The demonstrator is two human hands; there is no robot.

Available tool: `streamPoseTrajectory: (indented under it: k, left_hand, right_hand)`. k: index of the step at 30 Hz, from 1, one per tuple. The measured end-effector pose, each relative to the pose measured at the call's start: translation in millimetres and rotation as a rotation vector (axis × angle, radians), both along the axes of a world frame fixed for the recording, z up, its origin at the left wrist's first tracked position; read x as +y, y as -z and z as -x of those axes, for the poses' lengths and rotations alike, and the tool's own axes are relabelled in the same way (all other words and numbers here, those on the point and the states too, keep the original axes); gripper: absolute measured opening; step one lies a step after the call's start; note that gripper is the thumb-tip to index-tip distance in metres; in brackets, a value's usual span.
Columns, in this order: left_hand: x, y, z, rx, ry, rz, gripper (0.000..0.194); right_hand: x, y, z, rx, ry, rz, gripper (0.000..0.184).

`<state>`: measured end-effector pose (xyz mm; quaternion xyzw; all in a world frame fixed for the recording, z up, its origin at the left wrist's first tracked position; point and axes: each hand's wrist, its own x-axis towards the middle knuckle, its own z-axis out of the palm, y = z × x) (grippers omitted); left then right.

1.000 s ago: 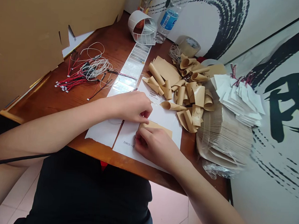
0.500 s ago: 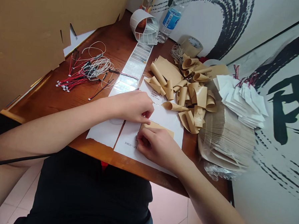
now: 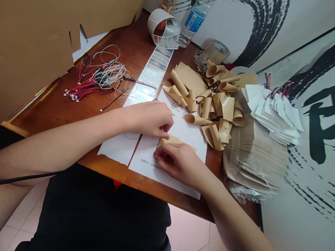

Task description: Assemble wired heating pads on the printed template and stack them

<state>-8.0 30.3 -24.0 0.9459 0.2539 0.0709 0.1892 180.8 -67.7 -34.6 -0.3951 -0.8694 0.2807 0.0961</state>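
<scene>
My right hand (image 3: 180,164) grips the near edge of a tan kraft paper sheet (image 3: 176,142), which lies on a white printed sheet (image 3: 145,165) marked "DRS-206". My left hand (image 3: 151,119) rests just above it with curled fingers. A thin wire (image 3: 177,116) shows beyond those fingertips, and I cannot tell whether the hand holds it. Part of the kraft sheet is hidden under my right hand.
Curled kraft paper pieces (image 3: 213,105) lie heaped at the right, beside a stack of kraft sheets (image 3: 255,156) and white tags with red wires (image 3: 274,114). Red and white wire bundles (image 3: 99,80), a label strip (image 3: 150,79), a water bottle (image 3: 193,24) and a cardboard panel (image 3: 34,32) surround the work.
My right hand has shifted up and to the right, showing more of the "DRS-206" print. The whole scene has also shifted slightly right in view.
</scene>
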Motion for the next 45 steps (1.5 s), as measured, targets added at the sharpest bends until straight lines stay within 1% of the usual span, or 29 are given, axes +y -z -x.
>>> streamPoseTrajectory:
  k: [4, 13, 20, 24, 29, 32, 36, 45]
  left_hand:
    - [0, -0.5, 0, 0.014, -0.006, -0.001, 0.02]
    - [0, 0.1, 0, 0.009, -0.002, -0.023, 0.022]
    - [-1, 0.7, 1, 0.008, -0.004, -0.016, 0.023]
    - [0, 0.1, 0, 0.011, -0.006, -0.013, 0.023]
    - [-1, -1.4, 0, 0.015, -0.009, -0.008, 0.023]
    - [-1, -2.6, 0, 0.025, -0.013, -0.008, 0.024]
    - [-1, -2.7, 0, 0.023, -0.012, -0.011, 0.024]
    - [-1, -0.4, 1, 0.011, -0.01, -0.009, 0.024]
  right_hand:
    - [0, -0.4, 0, -0.002, 0.002, 0.004, 0.013]
    - [-3, 3.8, 3, -0.038, 0.034, -0.045, 0.011]
    - [-5, 7.6, 4, -0.008, 0.066, -0.049, 0.011]
    - [-3, 6.0, 5, 0.003, 0.107, -0.013, 0.011]
    - [-2, -1.5, 4, 0.051, 0.098, 0.07, 0.012]
    - [-2, -3.2, 4, 0.046, 0.071, 0.062, 0.01]
    - [-3, -0.6, 3, 0.043, 0.051, 0.039, 0.009]
    - [-4, -0.4, 6, 0.035, 0.116, 0.075, 0.009]
